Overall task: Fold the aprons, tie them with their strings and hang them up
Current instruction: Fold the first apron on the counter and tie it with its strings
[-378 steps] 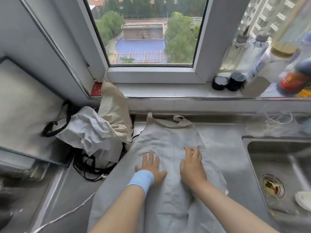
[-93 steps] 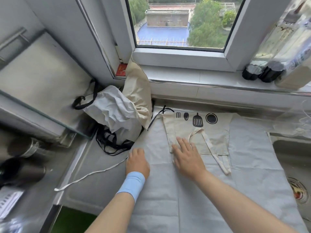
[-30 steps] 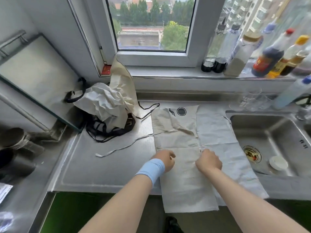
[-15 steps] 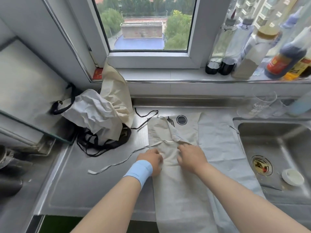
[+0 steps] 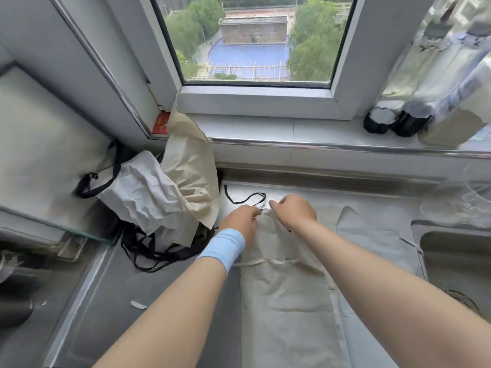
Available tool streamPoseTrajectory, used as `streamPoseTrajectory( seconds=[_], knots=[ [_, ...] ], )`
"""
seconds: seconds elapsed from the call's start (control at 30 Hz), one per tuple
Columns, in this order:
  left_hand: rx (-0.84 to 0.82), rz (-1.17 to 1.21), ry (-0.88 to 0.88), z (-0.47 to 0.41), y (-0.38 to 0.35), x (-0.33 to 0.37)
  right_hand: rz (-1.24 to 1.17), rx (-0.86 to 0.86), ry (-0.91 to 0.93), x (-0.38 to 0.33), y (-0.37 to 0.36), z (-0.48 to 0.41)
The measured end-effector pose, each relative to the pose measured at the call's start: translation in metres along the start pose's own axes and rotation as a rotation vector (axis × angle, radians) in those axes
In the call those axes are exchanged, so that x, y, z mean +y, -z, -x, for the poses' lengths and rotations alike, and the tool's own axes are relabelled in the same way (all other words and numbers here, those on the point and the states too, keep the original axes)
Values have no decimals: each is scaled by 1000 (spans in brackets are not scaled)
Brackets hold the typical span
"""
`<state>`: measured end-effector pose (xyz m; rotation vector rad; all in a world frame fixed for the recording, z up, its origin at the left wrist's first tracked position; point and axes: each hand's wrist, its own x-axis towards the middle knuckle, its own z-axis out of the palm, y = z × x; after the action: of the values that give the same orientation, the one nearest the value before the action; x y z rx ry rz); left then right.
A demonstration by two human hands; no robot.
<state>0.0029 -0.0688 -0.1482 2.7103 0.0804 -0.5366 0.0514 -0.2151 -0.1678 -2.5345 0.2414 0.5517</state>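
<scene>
Matt cream cloth apron (image 5: pixel 284 282), brushed glossy steel counter (image 5: pixel 111 296), crumpled white cloth pile (image 5: pixel 148 197), smooth white plastic window frame (image 5: pixel 260 102)

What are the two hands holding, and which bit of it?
Both hands, left and right, pinch the top edge of the folded beige apron with their fingers.

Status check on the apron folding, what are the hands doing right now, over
Left hand and right hand both pinching the far end of the folded beige apron. Not tied, not hung. Crumpled apron pile lies left, black string just beyond the fingers.

Crumpled aprons (image 5: pixel 156 197) crowd the left — bare counter (image 5: pixel 305 191) ahead, sink (image 5: pixel 457 261) probably open rightward.
</scene>
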Motion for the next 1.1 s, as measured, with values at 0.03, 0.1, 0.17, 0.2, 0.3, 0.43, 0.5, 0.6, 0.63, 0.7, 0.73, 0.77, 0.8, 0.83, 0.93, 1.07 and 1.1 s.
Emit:
streamPoseTrajectory(
  seconds=[0.03, 0.1, 0.17, 0.2, 0.3, 0.43, 0.5, 0.6, 0.63, 0.7, 0.73, 0.77, 0.8, 0.83, 0.93, 1.07, 1.1],
  knots=[
    [-14, 2, -7, -7, 1, -2, -8, -34, -3, -2, 0, -3],
    [-55, -15, -23, -20, 0, -4, -37, -103, 4, -2, -3, -10],
    [-108, -40, -17, -29, -2, -7, -98, -160, 11, 1, -6, -15],
    [-131, -55, -11, -34, -2, -9, -143, -172, 5, 2, -8, -17],
    [-142, -86, 13, -45, -4, -12, -328, -130, -4, 8, -11, -21],
    [-86, -104, 4, -52, 1, -11, -505, -15, -54, 12, -7, -17],
    [-85, -96, -27, -55, 5, -9, -534, -2, -84, 15, -9, -17],
    [-113, -79, -44, -55, 9, -10, -626, -90, -101, 16, -12, -17],
    [-130, -72, -38, -54, 11, -12, -677, -124, -117, 14, -8, -14],
    [-169, -81, -42, -53, 13, -14, -719, -207, -132, 15, -2, -11],
    [-178, -88, -51, -53, 14, -15, -734, -237, -133, 16, 0, -11],
    [-171, -87, -55, -53, 13, -15, -768, -246, -128, 16, 1, -10],
    [-146, -71, -58, -52, 11, -16, -783, -225, -129, 17, 1, -9],
    [-113, -40, -60, -50, 8, -15, -777, -174, -132, 17, 1, -9],
    [6, 30, -83, -40, -4, -7, -388, -3, -32, 22, -1, 1],
    [-4, -184, -204, -20, -27, -8, 267, 298, 531, 40, -13, 19],
    [-57, -234, -225, -16, -34, -11, 345, 317, 668, 47, -20, 21]
  ],
)
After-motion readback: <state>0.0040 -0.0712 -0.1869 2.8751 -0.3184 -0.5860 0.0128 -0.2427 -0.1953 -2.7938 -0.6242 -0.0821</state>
